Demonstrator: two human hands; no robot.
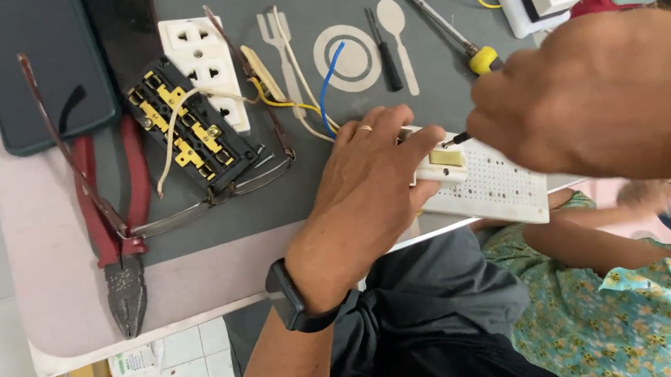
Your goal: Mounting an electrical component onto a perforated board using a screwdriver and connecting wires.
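While left hand (pixel 369 177) presses flat on white perforated socket housing (pixel 488 186), fingers spread over its near end, housing sits at desk (pixel 60 280) front edge, long axis running 10-to-4 o'clock, far end pointing 4 o'clock. Right hand (pixel 594 95) closed around small screwdriver (pixel 458 138), tip pointing 9 o'clock into housing. At 9 o'clock: opened black socket base (pixel 186 135) with brass strips, red pliers (pixel 117 237). At 12 o'clock: yellow-handled screwdriver (pixel 439 25).
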